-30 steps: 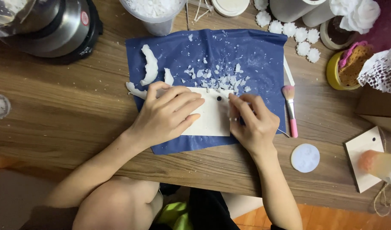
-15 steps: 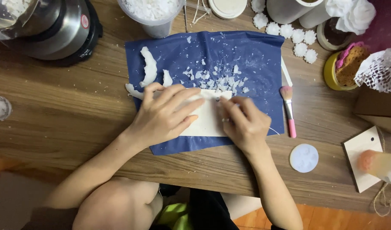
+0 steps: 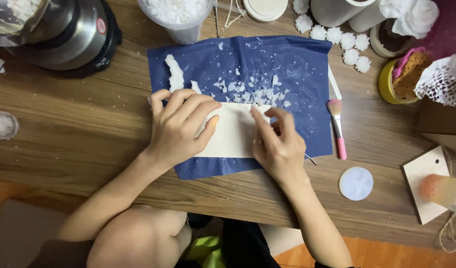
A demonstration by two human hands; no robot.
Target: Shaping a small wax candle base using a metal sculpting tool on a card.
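At a wooden table [image 3: 79,134], I press my left hand [image 3: 181,126] flat on the left end of a white rectangular slab [image 3: 233,136], fingers spread and extended over its upper left corner, palm down, gripping nothing. My right hand [image 3: 280,144] rests on the slab's right end, its fingers curled together and the index finger stretched toward the top edge; a thin metal tool [image 3: 311,159] pokes out from beneath it, though I cannot tell whether my fingers are clamped on it. The slab lies on the lower half of a dark blue sheet [image 3: 297,69], between my 2 hands. Just above its top edge, white flakes [image 3: 253,92] lie scattered over the sheet, and a long curved white strip [image 3: 176,74] lies near my left fingertips. To the right of the sheet, a pink-handled brush [image 3: 338,126] lies on the table, with a round pale disc [image 3: 356,183] below it. Small white flower shapes [image 3: 344,42] cluster at the upper right. A clear tub of white flakes [image 3: 178,15] stands above the sheet, and a steel pot [image 3: 64,30] sits at the upper left.
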